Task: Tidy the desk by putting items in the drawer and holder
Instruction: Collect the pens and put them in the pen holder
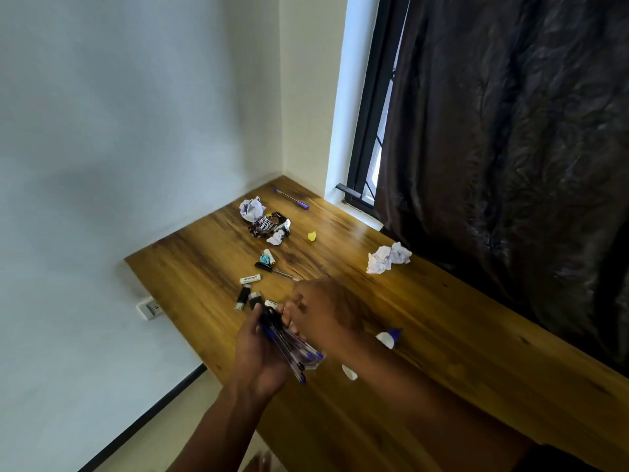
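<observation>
Two hands over a littered wooden worktop (442,335), one clutching a bundle of pens.

Low on the left wall sits a power socket (149,308). On the worktop near its left edge lie two black flash drives (242,297) and a white eraser (251,278), just beyond the hands. The left hand (258,356) has its grip closed around a bundle of blue-capped pens (292,352), held above the worktop's near-left part. Farther back lie a crumpled paper ball (252,208), a dark snack wrapper (269,225), a black pen (275,270), a purple pen (292,198) and a yellow scrap (312,236). The right hand (316,306) hovers beside the bundle, fingers curled at the pens' upper ends; whether its grip closes on one I cannot tell. Rightward lies another crumpled paper (388,257) by the dark curtain (510,165).
</observation>
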A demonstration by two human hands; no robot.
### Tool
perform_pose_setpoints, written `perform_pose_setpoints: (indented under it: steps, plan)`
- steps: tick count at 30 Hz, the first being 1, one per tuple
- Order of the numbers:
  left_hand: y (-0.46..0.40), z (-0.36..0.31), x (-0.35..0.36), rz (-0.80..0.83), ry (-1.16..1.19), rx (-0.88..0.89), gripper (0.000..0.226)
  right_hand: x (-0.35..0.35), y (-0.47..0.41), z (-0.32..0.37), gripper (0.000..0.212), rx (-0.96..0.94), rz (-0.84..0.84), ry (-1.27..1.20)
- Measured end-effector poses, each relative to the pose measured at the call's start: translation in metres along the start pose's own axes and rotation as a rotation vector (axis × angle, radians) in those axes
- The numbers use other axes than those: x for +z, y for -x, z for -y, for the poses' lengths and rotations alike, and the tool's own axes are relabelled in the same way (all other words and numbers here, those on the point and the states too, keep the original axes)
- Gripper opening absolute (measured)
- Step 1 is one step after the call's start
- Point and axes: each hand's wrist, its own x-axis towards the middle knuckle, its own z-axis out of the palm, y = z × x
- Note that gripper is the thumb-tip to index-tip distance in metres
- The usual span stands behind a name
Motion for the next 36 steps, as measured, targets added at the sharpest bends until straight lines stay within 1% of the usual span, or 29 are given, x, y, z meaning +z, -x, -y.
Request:
perform_pose_setpoints:
  steps: [3, 4, 7, 10, 14, 17, 19, 22, 24, 26, 29, 32, 34, 36]
  plan:
    - [-0.022, -0.026, -0.001, 0.014, 0.019, -0.009, 0.041, -0.003, -0.036, -0.009, 0.012, 0.053, -0.003, 0.053]
    - [-0.027, -0.036, 0.0, 0.014, 0.017, -0.016, 0.041, 0.0, -0.048, -0.011, 0.014, 0.065, 0.026, 0.071]
    - [-0.038, -0.062, 0.006, 0.016, 0.025, -0.031, 0.041, 0.022, -0.084, -0.021, 0.035, 0.104, 0.131, 0.115]
    - [-0.055, -0.092, 0.009, -0.014, 0.022, -0.027, 0.042, 0.049, -0.117, -0.025, 0.048, 0.161, 0.19, 0.213]
    - [-0.077, -0.129, 0.01, -0.035, 0.021, -0.004, 0.045, 0.072, -0.145, -0.03, 0.054, 0.144, 0.218, 0.311]
    - [-0.094, -0.15, 0.005, -0.013, 0.023, 0.003, 0.047, 0.086, -0.158, -0.036, 0.052, 0.079, 0.205, 0.351]
    - [-0.105, -0.158, 0.001, -0.006, 0.033, -0.003, 0.046, 0.092, -0.164, -0.037, 0.051, 0.063, 0.211, 0.333]
    - [-0.114, -0.165, -0.002, 0.015, 0.044, -0.023, 0.043, 0.093, -0.165, -0.035, 0.04, 0.074, 0.249, 0.31]
    - [-0.119, -0.167, -0.004, 0.03, 0.05, -0.031, 0.043, 0.094, -0.161, -0.033, 0.032, 0.066, 0.212, 0.287]
    - [-0.123, -0.17, -0.005, 0.037, 0.057, -0.038, 0.043, 0.095, -0.156, -0.031, 0.032, 0.044, 0.162, 0.283]
    - [-0.131, -0.177, -0.008, 0.035, 0.064, -0.026, 0.043, 0.093, -0.15, -0.026, 0.03, 0.001, 0.16, 0.264]
    - [-0.135, -0.183, -0.011, 0.036, 0.064, -0.004, 0.042, 0.094, -0.149, -0.022, 0.032, -0.03, 0.156, 0.302]
    - [-0.136, -0.186, -0.01, 0.032, 0.058, 0.004, 0.043, 0.096, -0.149, -0.019, 0.027, -0.013, 0.17, 0.305]
    - [-0.136, -0.188, -0.011, 0.022, 0.063, 0.006, 0.044, 0.097, -0.149, -0.02, 0.021, -0.021, 0.145, 0.293]
